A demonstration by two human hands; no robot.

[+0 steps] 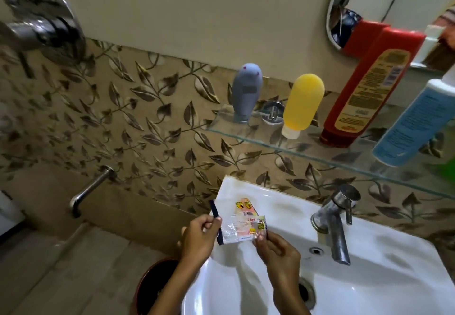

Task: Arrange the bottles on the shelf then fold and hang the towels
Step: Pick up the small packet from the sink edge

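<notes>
Four bottles (298, 105) cap-down on glass shelf (246, 133); long axes near upright

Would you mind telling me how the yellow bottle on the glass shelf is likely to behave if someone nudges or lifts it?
The yellow bottle stands cap-down on a narrow white cap, so a nudge would probably tip it. The glass shelf looks smooth, so it may slide too. Its rounded, matte body suggests soft, squeezable plastic, likely light.

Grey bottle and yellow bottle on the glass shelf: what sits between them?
In the head view, only the shelf's round chrome wall bracket sits between the grey bottle and the yellow bottle; the glass shelf there holds no other bottle.
</notes>
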